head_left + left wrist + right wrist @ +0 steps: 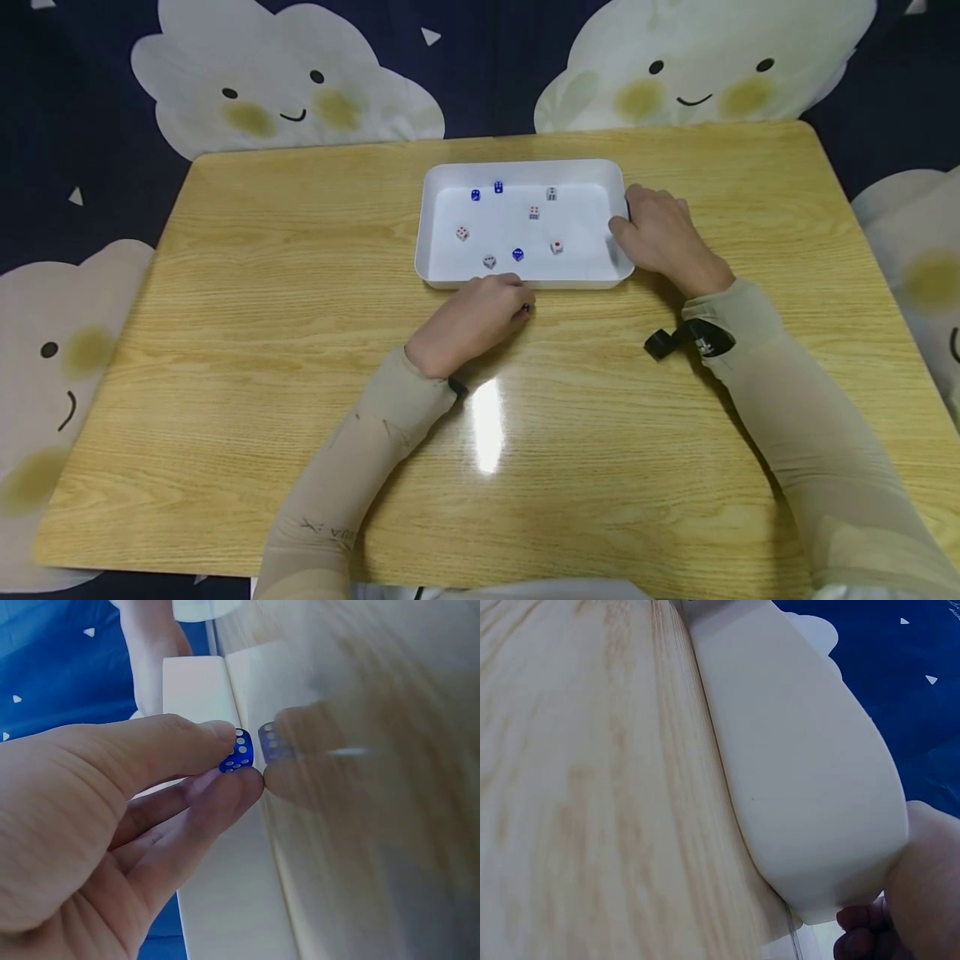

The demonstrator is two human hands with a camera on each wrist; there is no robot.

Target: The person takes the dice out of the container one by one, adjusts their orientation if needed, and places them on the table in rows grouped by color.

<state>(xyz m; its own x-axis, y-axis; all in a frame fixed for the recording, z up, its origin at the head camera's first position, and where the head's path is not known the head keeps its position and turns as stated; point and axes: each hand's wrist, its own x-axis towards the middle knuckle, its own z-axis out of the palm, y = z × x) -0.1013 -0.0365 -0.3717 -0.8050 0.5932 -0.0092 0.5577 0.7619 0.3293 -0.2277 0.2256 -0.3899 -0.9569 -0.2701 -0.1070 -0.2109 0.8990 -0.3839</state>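
Observation:
My left hand (480, 315) pinches a blue die (241, 752) with white dots between thumb and fingers. It holds the die close to the tabletop, just outside the near wall of a white tray (585, 284). The right hand (669, 236) grips the tray's right end, thumb over the rim. In the right wrist view, part of that hand (930, 881) shows at the tray's corner. Inside the tray lie several dice, apart from one another: blue ones such as this blue die (517, 254), and white ones such as this red-dotted die (557, 247).
The tray stands on a wood-grain table (262, 350) towards its far side. A dark cloth (487, 67) with smiling clouds hangs behind. A black wrist device (660, 344) juts from the right sleeve over the table.

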